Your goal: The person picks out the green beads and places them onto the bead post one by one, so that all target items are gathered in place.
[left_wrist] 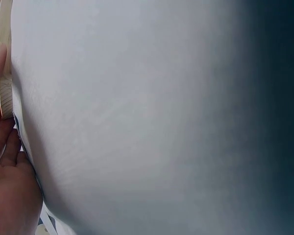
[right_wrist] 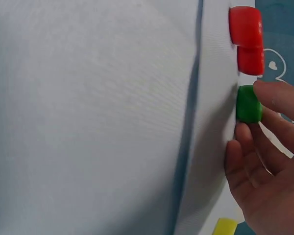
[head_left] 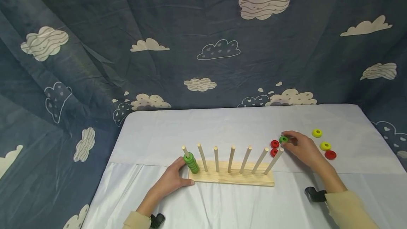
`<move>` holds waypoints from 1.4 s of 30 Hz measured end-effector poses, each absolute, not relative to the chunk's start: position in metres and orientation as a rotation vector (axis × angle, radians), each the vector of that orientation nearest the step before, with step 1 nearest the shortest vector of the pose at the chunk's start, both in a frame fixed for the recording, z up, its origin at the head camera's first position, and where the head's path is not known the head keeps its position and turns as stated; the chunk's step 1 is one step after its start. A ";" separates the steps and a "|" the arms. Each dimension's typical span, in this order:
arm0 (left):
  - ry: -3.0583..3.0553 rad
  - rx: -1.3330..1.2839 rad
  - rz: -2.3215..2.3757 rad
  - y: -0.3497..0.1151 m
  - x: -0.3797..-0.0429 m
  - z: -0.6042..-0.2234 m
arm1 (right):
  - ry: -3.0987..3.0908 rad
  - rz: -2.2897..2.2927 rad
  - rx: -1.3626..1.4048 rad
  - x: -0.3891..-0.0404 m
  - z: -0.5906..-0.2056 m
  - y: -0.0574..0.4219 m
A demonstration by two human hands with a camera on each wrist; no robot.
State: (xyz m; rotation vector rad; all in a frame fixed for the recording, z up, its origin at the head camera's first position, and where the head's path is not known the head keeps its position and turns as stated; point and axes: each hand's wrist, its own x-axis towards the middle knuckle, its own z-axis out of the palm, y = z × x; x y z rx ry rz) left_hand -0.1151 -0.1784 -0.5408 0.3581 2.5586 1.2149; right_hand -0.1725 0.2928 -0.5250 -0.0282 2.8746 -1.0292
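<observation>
A wooden peg rack (head_left: 233,178) with a row of several upright pegs stands on the table. Several green rings (head_left: 192,163) are stacked on its leftmost peg. My left hand (head_left: 171,179) grips the rack's left end, thumb at the front edge and fingers around the far side. Off the rack's right end, my right hand (head_left: 303,149) pinches a loose green ring (right_wrist: 248,104) between thumb and fingers, at the table surface. Two red rings (head_left: 275,144) lie just left of that ring, near the rightmost peg.
To the right of my right hand lie two yellow rings (head_left: 325,146) and one red ring (head_left: 330,155). White cloth (head_left: 222,126) covers the table. Behind it hangs a dark blue curtain (head_left: 178,17) with cloud prints.
</observation>
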 end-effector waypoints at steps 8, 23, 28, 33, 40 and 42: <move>2.541 0.360 1.243 -0.178 -0.114 -0.539 | 2.900 -1.015 0.005 -0.170 -0.529 0.294; 2.549 0.350 1.227 -0.178 -0.113 -0.538 | 2.916 -1.144 0.050 -0.143 -0.524 0.297; 2.553 0.355 1.220 -0.178 -0.114 -0.538 | 2.904 -1.232 0.060 -0.133 -0.517 0.294; 2.554 0.362 1.218 -0.178 -0.115 -0.539 | 2.916 -1.289 0.053 -0.124 -0.503 0.291; 2.549 0.351 1.234 -0.178 -0.115 -0.540 | 2.992 -1.334 -0.007 -0.117 -0.476 0.281; 2.546 0.351 1.236 -0.178 -0.115 -0.539 | 3.026 -1.341 -0.024 -0.114 -0.467 0.278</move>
